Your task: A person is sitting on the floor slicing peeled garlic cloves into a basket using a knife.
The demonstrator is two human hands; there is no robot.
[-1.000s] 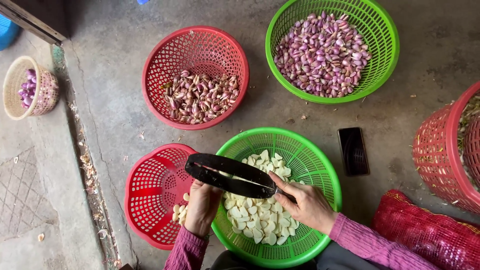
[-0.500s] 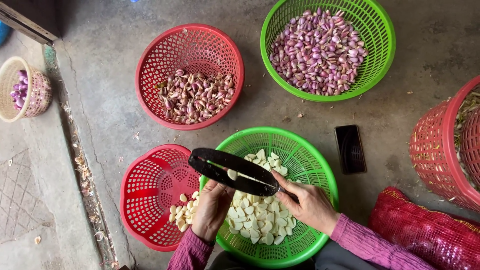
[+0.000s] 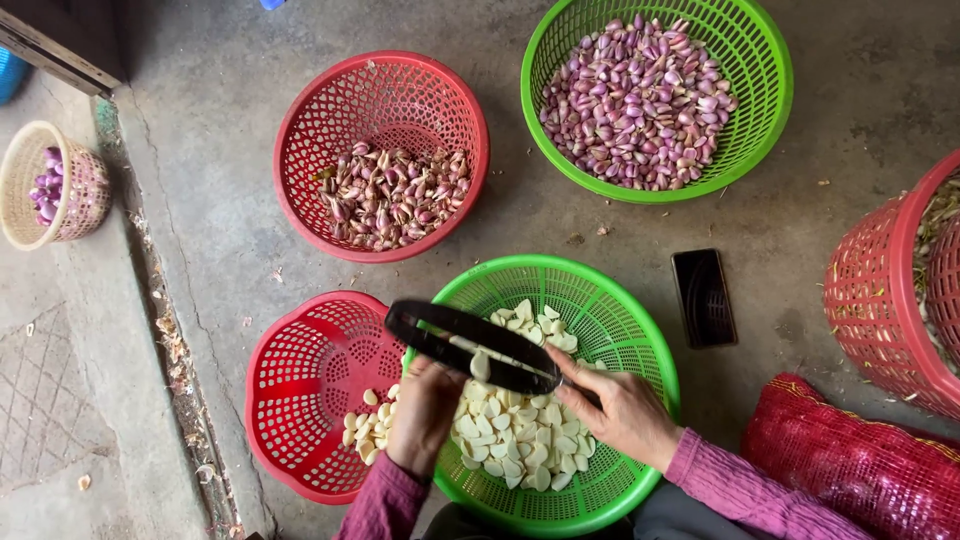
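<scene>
Both hands grip my long black slotted tool (image 3: 475, 345) above the green plastic basket of peeled white cloves (image 3: 545, 395): left hand (image 3: 425, 410) underneath, right hand (image 3: 625, 410) pinching its end. I'd keep it level over the basket.

Setting: an informal food-preparation area on a bare, cracked concrete floor (image 3: 230, 200), consistent with a yard or doorstep. Perforated plastic baskets sit directly on the ground around the hands: unpeeled garlic cloves (image 3: 635, 100) ahead, peeled cloves (image 3: 510, 440) beneath them. Garlic skins litter a step edge (image 3: 165, 330) to the left.
</scene>
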